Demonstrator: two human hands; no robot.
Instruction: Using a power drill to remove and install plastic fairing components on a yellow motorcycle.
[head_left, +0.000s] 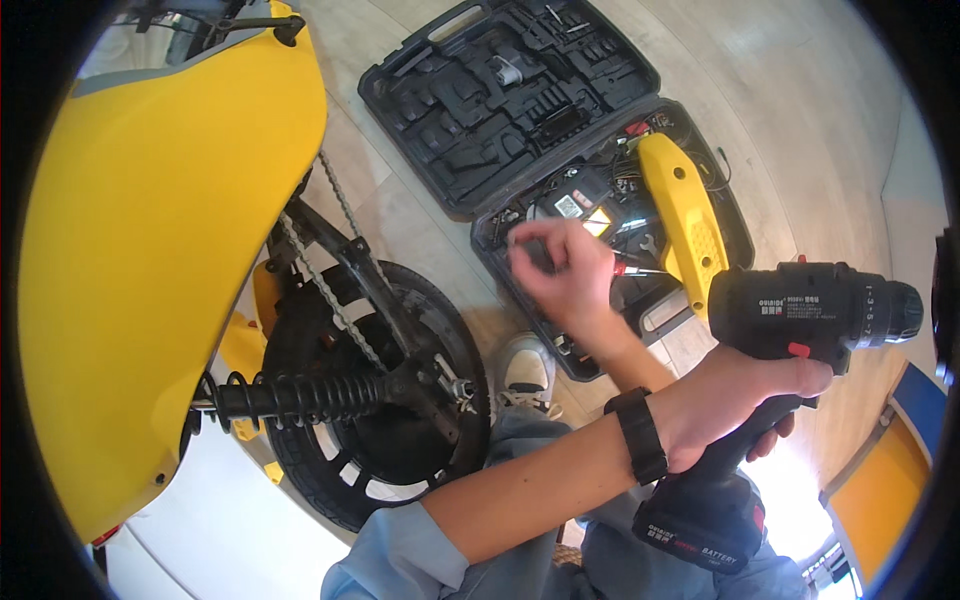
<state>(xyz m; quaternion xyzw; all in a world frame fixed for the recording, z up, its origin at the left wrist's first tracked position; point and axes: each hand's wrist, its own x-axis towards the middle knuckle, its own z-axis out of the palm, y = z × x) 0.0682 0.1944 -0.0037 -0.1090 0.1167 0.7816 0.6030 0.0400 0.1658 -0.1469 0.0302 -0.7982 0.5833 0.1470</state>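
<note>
My left forearm, with a black watch band (636, 436) at the wrist, reaches across to the right. My left hand (735, 395) is wrapped round the grip of a black cordless drill (780, 305), whose chuck points right and whose battery hangs low. Beneath that forearm my right arm extends up to the left. My right hand (572, 268) is closed above an open black tool case (480, 232), fingers curled together. Whatever is between its fingers, if anything, I cannot make out against the dark case.
A yellow plastic part (682, 215) with holes lies across the case, over loose tools and wires. The case lid (450, 165) lies folded back. At left stands a yellow-bodied motorbike (180, 240) with a chain (330, 300), coil spring (300, 397) and wheel (470, 400). My shoe (527, 372) is beside it.
</note>
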